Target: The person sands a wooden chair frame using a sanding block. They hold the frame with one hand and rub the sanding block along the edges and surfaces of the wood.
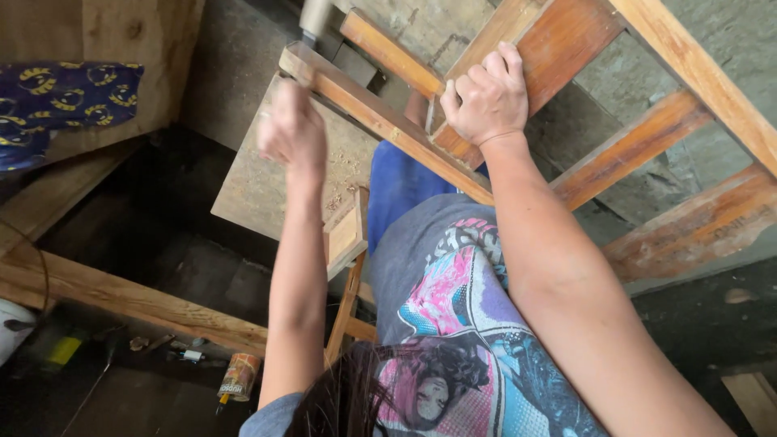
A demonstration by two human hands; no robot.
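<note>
The right hand point(486, 93) curls its fingers over a rail of the wooden frame point(566, 48); it looks stiff and heavy, best gripped at the rails. The left hand point(291, 129) is blurred, fisted around a handle I cannot make out; the hammer head point(314, 18) beyond is cut off.

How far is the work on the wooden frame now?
Done: the wooden frame already has several crosspieces joined, and sawdust lies on the board below. In hand: the right hand grips one rail, while the left hand, blurred, is raised with a tool near the frame's end. Left: I cannot tell how much; that end joint is what is being worked on.
</note>
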